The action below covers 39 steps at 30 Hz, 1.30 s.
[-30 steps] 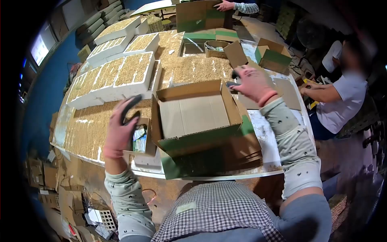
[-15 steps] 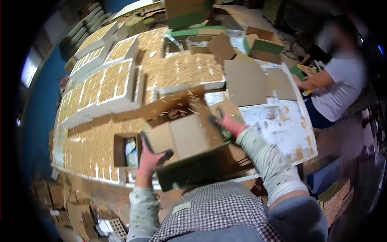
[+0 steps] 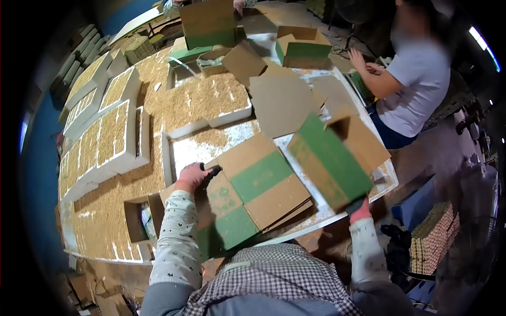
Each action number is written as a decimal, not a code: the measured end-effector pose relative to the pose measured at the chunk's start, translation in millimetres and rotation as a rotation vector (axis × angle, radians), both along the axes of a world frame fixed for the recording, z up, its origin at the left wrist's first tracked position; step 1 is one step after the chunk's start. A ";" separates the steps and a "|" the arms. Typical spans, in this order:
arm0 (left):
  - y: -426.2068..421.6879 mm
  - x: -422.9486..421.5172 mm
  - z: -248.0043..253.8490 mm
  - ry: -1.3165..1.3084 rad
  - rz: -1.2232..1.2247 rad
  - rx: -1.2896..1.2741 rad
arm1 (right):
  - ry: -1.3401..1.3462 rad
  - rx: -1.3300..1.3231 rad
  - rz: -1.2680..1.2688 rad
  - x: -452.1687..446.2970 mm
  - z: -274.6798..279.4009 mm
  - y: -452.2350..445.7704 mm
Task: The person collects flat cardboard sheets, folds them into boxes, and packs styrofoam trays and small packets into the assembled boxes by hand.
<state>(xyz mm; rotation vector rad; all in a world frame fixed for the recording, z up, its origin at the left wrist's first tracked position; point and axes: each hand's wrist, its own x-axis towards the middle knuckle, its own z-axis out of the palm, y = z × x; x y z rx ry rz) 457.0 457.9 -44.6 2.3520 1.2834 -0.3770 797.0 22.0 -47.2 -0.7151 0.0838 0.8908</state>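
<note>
A blue wall (image 3: 39, 142) stands far left, a white-shirted person (image 3: 419, 92) and stacked tan trays (image 3: 433, 241) right.

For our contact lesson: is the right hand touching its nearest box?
Touching: the head view shows the right hand holding the box at its near corner.

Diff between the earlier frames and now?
The open carton moved from in front of the person to their right, now tipped, right hand holding its near end. Left hand left it, now at the flattened cartons. Packet box and filled trays unchanged.
</note>
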 end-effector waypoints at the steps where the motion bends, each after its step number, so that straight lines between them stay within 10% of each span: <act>1: 3.3 -5.2 -8.8 -0.046 -0.007 0.007 | 0.096 -0.072 -0.077 12.8 -11.1 14.7; 5: -15.4 -11.7 -4.9 -0.100 -0.069 -0.063 | -0.222 -0.476 -0.052 8.9 -62.9 66.9; 9: -47.6 -18.3 15.4 0.042 -0.143 0.106 | -1.467 -1.015 0.673 -101.6 -48.7 78.9; 11: -47.3 -34.8 26.2 -0.367 -0.143 0.053 | -1.425 -0.717 1.114 -78.2 -20.9 58.0; 13: -78.0 -32.9 115.9 -0.453 -0.117 0.317 | -1.277 -0.849 0.806 -87.5 64.6 65.7; 15: -112.7 -34.0 214.1 -0.514 -0.156 0.713 | -1.934 -0.709 0.120 -95.4 132.9 95.6; 17: -132.1 -41.5 254.4 -0.586 -0.299 0.813 | -2.443 -0.527 -0.057 -131.7 235.1 128.7; 19: -152.9 -42.0 239.5 -0.526 -0.305 0.836 | -2.767 -0.485 0.319 -157.1 267.6 159.0; 20: -166.6 -49.5 229.3 -0.578 -0.261 0.864 | -2.540 -0.509 0.837 -165.0 272.7 171.8; 23: -206.0 -79.3 194.9 -0.680 -0.333 0.886 | -2.522 -0.429 1.206 -143.7 273.9 205.7; 27: -239.9 -110.2 224.4 -0.771 -0.481 0.926 | -2.662 -0.634 0.595 -158.1 282.5 269.0; 28: -244.9 -115.1 253.9 -0.798 -0.612 0.844 | -2.855 -0.318 0.453 -143.3 269.7 283.7; 30: -247.8 -112.3 270.3 -0.702 -0.608 0.844 | -1.990 -0.183 1.061 -179.7 295.5 263.0; 32: -232.2 -105.9 270.2 -0.506 -0.483 0.843 | -2.210 0.546 1.319 -190.9 300.8 239.0; 34: -203.9 -96.1 245.5 -0.469 -0.312 0.726 | -2.805 0.182 1.323 -211.3 316.2 195.4; 37: -195.2 -89.1 222.7 -0.543 -0.213 0.832 | -2.922 -0.170 1.027 -194.9 275.0 202.4; 39: -207.0 -92.2 229.6 -0.549 -0.310 0.809 | -2.533 -0.347 1.234 -180.4 288.8 235.2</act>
